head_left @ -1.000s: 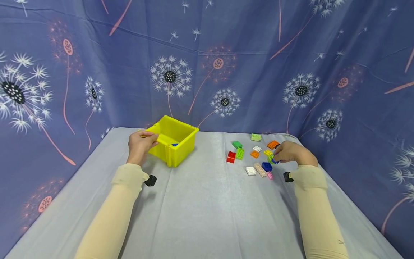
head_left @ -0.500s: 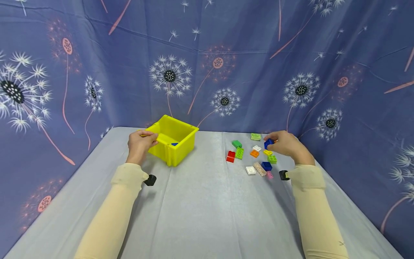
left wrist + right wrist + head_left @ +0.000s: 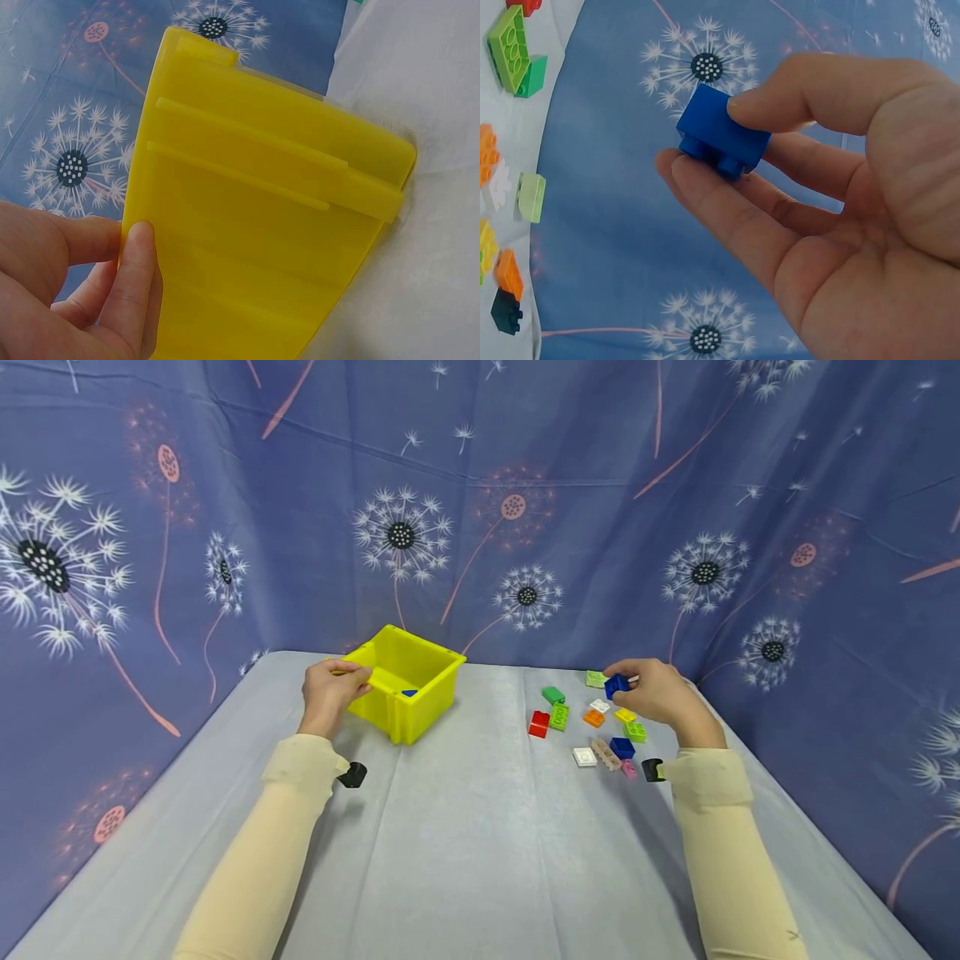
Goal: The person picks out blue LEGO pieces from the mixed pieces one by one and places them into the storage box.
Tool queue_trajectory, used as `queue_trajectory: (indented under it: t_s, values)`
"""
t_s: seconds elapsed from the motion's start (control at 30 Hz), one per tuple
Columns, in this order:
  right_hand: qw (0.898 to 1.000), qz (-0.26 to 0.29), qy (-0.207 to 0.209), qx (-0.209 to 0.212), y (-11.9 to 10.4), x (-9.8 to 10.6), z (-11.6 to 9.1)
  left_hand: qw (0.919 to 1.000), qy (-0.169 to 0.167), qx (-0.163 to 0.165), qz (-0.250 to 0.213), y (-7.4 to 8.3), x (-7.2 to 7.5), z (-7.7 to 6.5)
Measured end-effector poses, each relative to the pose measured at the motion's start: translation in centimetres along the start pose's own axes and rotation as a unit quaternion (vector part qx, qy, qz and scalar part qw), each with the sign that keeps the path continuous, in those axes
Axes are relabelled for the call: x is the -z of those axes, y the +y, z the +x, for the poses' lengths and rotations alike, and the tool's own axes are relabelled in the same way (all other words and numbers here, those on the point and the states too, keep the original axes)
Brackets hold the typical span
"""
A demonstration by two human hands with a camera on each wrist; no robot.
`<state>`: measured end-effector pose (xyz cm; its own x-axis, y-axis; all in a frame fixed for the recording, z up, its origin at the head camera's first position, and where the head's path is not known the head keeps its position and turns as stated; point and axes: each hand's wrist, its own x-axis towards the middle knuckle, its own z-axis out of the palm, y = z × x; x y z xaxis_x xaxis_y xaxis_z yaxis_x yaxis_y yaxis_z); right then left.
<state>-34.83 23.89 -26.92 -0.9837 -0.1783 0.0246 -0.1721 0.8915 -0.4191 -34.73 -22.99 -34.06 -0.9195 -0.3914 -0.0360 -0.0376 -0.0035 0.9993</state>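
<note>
My left hand (image 3: pixel 330 695) pinches the near-left rim of a yellow bin (image 3: pixel 426 717), thumb on one side of the wall and fingers on the other in the left wrist view. A small patch of a blue brick (image 3: pixel 408 692) shows inside the bin. My right hand (image 3: pixel 656 697) holds a blue toy brick (image 3: pixel 724 131) between thumb and fingers, raised over the far part of the loose bricks. In the right wrist view its studs face down toward the fingers.
Several bricks lie scattered at the right: a red brick (image 3: pixel 539 724), a green brick (image 3: pixel 553 695), a white brick (image 3: pixel 584 757), a beige brick (image 3: pixel 606 754), another blue brick (image 3: pixel 622 747) and a pink brick (image 3: pixel 628 768). A patterned curtain (image 3: pixel 465 527) hangs behind the table.
My right hand has lifted the blue brick from the right side of the scattered bricks and moved it up and to the left. My left hand stays on the bin's rim.
</note>
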Motion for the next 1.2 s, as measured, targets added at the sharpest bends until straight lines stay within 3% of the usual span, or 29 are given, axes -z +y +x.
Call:
queue_trajectory:
  t_s: [0.43, 0.67, 0.83, 1.2]
  values:
    - [0.999, 0.007, 0.022, 0.033, -1.9, -1.1, 0.3, 0.9999, 0.011, 0.001, -0.008, 0.3, 0.5, -0.1]
    - [0.999, 0.014, 0.019, 0.043, -2.5, -2.4, 0.3, 0.9999, -0.005, -0.005, -0.008, 0.0, -0.4, 0.0]
    - [0.998, 0.024, 0.022, 0.059, -3.2, -3.3, 0.6, 0.9999, 0.001, -0.011, -0.006, -0.1, -0.6, 0.1]
    - [0.994, 0.035, 0.067, 0.082, -7.0, -3.1, 1.7, 0.9999, 0.005, -0.008, -0.009, -0.2, -0.1, 0.1]
